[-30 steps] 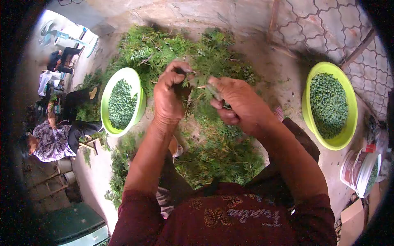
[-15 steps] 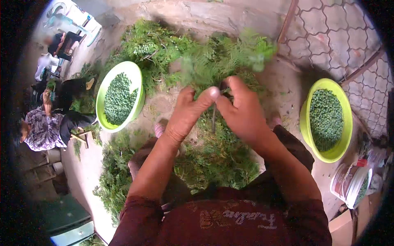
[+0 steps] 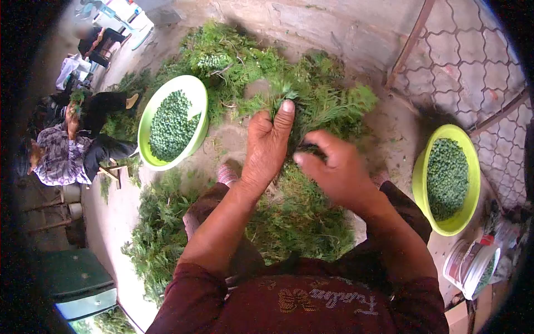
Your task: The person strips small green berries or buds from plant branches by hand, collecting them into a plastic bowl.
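My left hand [image 3: 266,146] is raised in front of me, its fingers closed around a leafy green sprig [image 3: 320,103] that fans out above it. My right hand [image 3: 335,170] sits just to the right and lower, thumb and fingers pinched at the sprig's stem. Below both hands a heap of cut green branches [image 3: 303,220] covers the ground between my knees. A lime-green bowl [image 3: 196,92] of small green berries stands to the left. A second lime-green bowl [image 3: 466,214] of berries stands to the right.
More cut branches [image 3: 222,53] are piled against the stone wall at the back. A white bucket [image 3: 471,261] stands at the lower right beside a patterned metal gate [image 3: 473,50]. At the left, a person in a patterned top [image 3: 58,161] sits among greenery.
Both hands have come apart a little; the left now grips the sprig higher and the right has dropped to the stem. The view has shifted, so both bowls sit lower and further right.
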### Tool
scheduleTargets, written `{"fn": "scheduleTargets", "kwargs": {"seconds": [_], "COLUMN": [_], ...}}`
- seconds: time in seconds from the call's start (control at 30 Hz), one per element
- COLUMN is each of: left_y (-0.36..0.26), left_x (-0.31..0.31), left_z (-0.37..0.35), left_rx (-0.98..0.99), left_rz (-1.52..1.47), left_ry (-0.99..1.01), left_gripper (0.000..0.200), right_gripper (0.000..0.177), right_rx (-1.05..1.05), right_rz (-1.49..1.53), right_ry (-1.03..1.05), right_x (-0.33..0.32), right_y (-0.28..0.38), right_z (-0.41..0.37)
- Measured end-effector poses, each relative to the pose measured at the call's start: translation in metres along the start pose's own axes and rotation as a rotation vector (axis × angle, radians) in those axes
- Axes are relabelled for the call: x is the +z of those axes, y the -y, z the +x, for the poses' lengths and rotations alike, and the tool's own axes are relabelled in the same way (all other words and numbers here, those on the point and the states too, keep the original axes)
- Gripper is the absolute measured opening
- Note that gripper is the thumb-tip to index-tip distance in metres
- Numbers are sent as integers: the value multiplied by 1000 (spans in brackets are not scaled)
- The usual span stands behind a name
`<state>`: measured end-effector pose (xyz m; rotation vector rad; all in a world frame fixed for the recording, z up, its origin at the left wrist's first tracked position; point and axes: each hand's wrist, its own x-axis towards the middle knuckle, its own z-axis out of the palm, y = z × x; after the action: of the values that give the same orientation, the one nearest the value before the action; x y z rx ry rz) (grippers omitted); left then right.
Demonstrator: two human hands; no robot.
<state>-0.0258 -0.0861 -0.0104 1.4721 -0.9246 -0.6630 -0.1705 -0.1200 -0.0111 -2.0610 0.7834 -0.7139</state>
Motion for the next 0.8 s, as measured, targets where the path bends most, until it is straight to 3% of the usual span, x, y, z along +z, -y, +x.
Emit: {"fn": "scheduleTargets", "kwargs": {"seconds": [0.07, 0.17, 0.23, 0.3, 0.37, 0.53, 0.67, 0.73, 0.8], "left_y": [-10, -17, -16, -9, -4, -10, -12, -16, -21], "left_x": [-1, 0, 3, 0, -2, -7, -12, -12, -12], "left_z": [-3, -11, -16, -15, -16, -16, -14, -13, -13], "left_rx": [62, 72, -3, 61, 125, 77, 100, 139, -112], "left_rz": [89, 79, 26, 134, 26, 53, 35, 60, 10], "left_ry": [-15, 156, 241, 275, 407, 479, 607, 646, 590], "left_gripper": [28, 27, 24, 19, 15, 14, 17, 18, 20], "right_gripper": [27, 25, 27, 34, 40, 47, 42, 32, 27], "right_rx": [-109, -82, -62, -53, -121, -100, -8, 7, -30], "right_rz": [211, 255, 303, 301, 183, 379, 438, 246, 198], "right_ry": [-199, -377, -371, -197, -220, -156, 0, 89, 51], "right_x": [-15, -30, -26, -21, -22, -23, -35, -42, -46], "right_y": [1, 9, 7, 2, 3, -2, 1, 0, 2], "right_z": [7, 15, 17, 17, 16, 16, 13, 15, 16]}}
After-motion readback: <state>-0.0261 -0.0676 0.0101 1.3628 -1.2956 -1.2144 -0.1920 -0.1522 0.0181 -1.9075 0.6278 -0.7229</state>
